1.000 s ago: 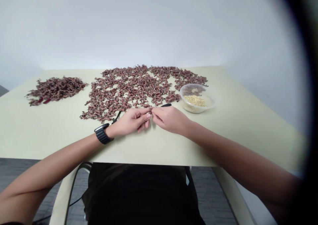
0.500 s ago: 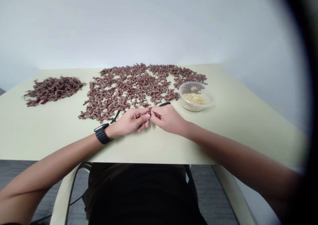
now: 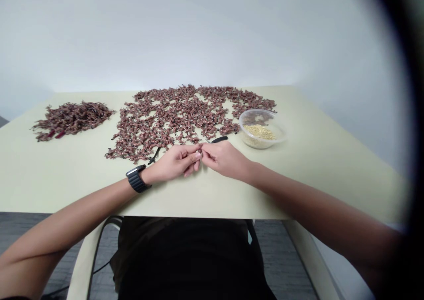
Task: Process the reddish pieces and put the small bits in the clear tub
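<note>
— What was seen of the surface and the room?

— A pale green table (image 3: 56, 189) was seen, with a plain white wall (image 3: 165, 39) behind it and a grey floor (image 3: 23, 234) below it.

— And how were the dried bits laid out?

— A wide, thin layer of reddish-brown dried bits (image 3: 172, 123) was spread over the table, with gaps left between the clumps. A heaped pile of the same bits (image 3: 71, 120) was placed to the left of the layer, well apart from it. A clear plastic tub (image 3: 261, 130) holding pale yellow grains (image 3: 260, 133) was set just beside the layer, on its right. A black-handled tool (image 3: 219, 139) was lying at the layer's front edge, though its kind could not be told.

— And the hands?

— Both were held just in front of the layer. The left hand (image 3: 174, 162), with a black watch (image 3: 136, 179) on its wrist, and the right hand (image 3: 225, 159) were brought together, their fingertips (image 3: 195, 155) closed in a pinch. Whatever was gripped there was too small to be made out.
</note>
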### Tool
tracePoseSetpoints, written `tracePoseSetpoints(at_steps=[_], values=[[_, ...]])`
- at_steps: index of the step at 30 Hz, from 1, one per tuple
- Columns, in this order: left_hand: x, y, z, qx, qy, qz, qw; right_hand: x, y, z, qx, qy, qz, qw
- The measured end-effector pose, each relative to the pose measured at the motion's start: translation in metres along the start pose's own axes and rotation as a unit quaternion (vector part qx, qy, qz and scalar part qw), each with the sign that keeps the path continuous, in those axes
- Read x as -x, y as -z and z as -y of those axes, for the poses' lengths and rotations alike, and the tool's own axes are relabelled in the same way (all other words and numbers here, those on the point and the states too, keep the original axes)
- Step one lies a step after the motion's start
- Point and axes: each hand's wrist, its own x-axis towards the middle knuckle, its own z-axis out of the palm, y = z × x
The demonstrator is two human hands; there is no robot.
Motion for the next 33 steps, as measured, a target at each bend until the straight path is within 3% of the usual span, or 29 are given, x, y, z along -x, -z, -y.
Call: tracePoseSetpoints(at_steps=[5, 8, 10, 14, 16, 18, 19, 22, 24, 27, 33], values=[[0.002, -0.001, -0.001, -0.064, -0.009, -0.016, 0.998, -0.004, 0.005, 0.010, -0.089, -0.048, -0.022, 0.995], [0.003, 0.000, -0.002, -0.128, -0.023, -0.022, 0.991, -0.005, 0.007, 0.014, -0.209, -0.111, 0.005, 0.971], [0.003, 0.002, -0.002, -0.180, -0.047, -0.026, 0.982, -0.006, 0.008, 0.015, -0.337, -0.179, 0.045, 0.923], [0.001, 0.006, 0.000, -0.270, -0.109, -0.036, 0.956, -0.011, 0.010, 0.013, -0.556, -0.316, 0.110, 0.761], [0.001, 0.007, 0.000, -0.286, -0.120, -0.038, 0.950, -0.013, 0.012, 0.011, -0.590, -0.326, 0.133, 0.727], [0.001, 0.006, -0.001, -0.268, -0.107, -0.039, 0.957, -0.013, 0.013, 0.010, -0.578, -0.317, 0.142, 0.739], [0.001, 0.005, -0.002, -0.249, -0.094, -0.040, 0.963, -0.012, 0.012, 0.009, -0.550, -0.305, 0.135, 0.765], [0.001, 0.002, -0.005, -0.176, -0.048, -0.047, 0.982, -0.008, 0.010, 0.008, -0.349, -0.202, 0.059, 0.913], [0.001, 0.000, -0.005, -0.132, -0.022, -0.044, 0.990, -0.004, 0.007, 0.006, -0.167, -0.095, 0.004, 0.981], [0.001, 0.001, -0.005, -0.085, -0.001, -0.032, 0.996, -0.001, 0.007, 0.003, 0.002, 0.005, -0.008, 1.000], [-0.001, 0.003, -0.008, -0.002, 0.003, 0.007, 1.000, -0.001, 0.008, -0.006, 0.110, 0.066, 0.021, 0.991]])
